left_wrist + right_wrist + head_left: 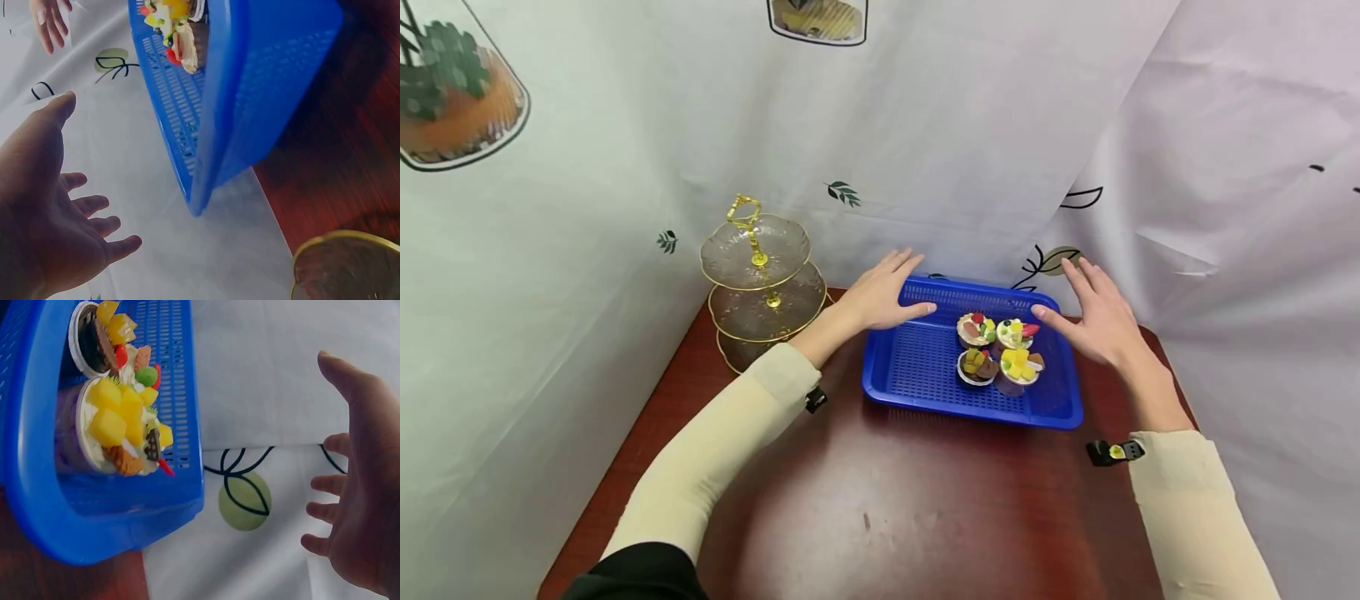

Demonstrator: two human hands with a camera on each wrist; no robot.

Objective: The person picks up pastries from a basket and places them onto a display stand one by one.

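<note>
A blue perforated plastic basket (pixel 925 367) sits on the dark red table (pixel 880 500) and holds several small fruit-topped dessert cups (pixel 1000 350) in its right half. My left hand (pixel 887 296) hovers open over the basket's far left corner, fingers straight. In the left wrist view the left hand (pixel 56 219) is spread and apart from the basket (pixel 250 94). My right hand (pixel 1093 321) is open beside the basket's far right corner. In the right wrist view the right hand (pixel 356 506) is clear of the basket (pixel 94 519) and the dessert cups (pixel 119 425).
A three-tier glass stand with gold rims and a gold handle (pixel 762 287) stands at the table's back left, close to my left forearm. White printed curtains (pixel 970 142) close in the back and both sides. The table's near half is bare wood.
</note>
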